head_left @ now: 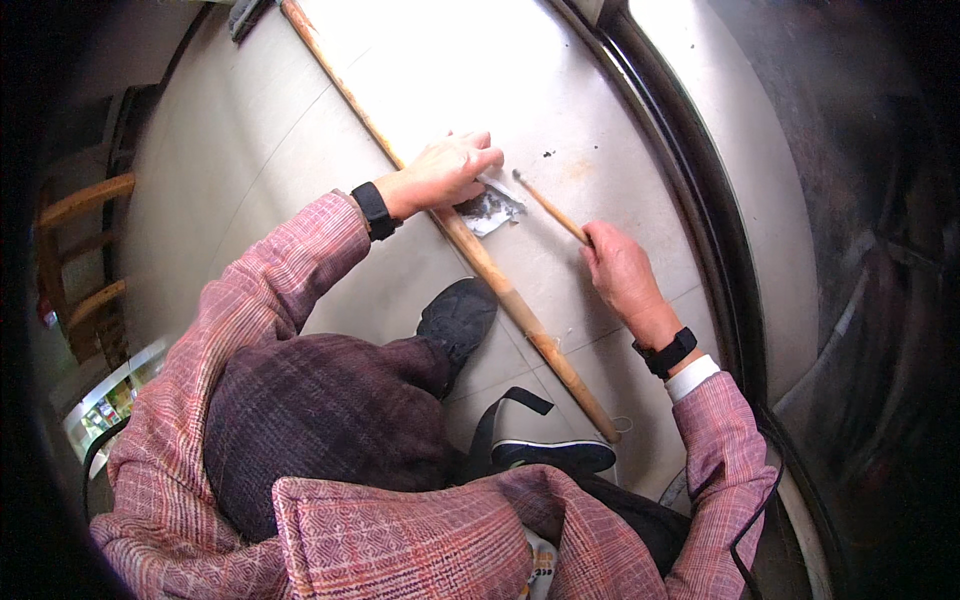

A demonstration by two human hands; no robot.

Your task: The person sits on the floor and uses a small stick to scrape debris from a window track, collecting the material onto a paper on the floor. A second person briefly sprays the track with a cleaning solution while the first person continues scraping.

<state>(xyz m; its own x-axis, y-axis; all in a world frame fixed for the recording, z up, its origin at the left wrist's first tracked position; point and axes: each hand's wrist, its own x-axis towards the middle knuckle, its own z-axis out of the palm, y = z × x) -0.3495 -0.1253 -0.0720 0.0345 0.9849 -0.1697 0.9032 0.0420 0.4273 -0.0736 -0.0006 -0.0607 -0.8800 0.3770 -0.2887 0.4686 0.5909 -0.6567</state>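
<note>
My left hand [450, 172] presses down on a white piece of paper [492, 208] that lies on the tiled floor [250, 150] with a small pile of dark dirt on it. My right hand [622, 272] grips a thin wooden stick [548, 207] whose far tip points toward the paper. A long wooden pole [480, 258] lies diagonally across the floor, passing under my left hand. Both wrists wear black bands. I am crouched, with one dark shoe [457, 318] just left of the pole.
A dark metal door track [700, 230] curves down the right side. A few dark specks [548, 154] lie on the tiles beyond the paper. Wooden chair rungs [85, 200] stand at the far left. A black and white shoe [550, 452] rests near the pole's lower end.
</note>
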